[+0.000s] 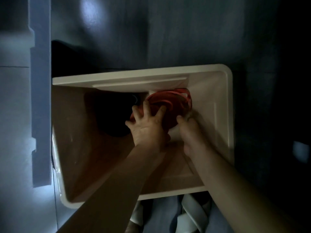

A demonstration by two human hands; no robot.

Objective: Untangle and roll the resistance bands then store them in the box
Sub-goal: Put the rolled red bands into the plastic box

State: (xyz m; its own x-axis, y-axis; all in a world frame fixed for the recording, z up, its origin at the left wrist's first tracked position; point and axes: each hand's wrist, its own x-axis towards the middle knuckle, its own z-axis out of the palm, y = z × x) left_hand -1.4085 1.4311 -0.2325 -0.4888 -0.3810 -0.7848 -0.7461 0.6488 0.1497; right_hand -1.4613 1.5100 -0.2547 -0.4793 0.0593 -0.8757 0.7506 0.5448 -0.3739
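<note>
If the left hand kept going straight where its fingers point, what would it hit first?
The left hand touches the red band roll; past it, probably the far wall of the box.

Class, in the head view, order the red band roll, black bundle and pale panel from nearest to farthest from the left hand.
1. Red band roll: under the left hand, touching.
2. Black bundle: inside the box, just left.
3. Pale panel: outside the box, far left.
</note>
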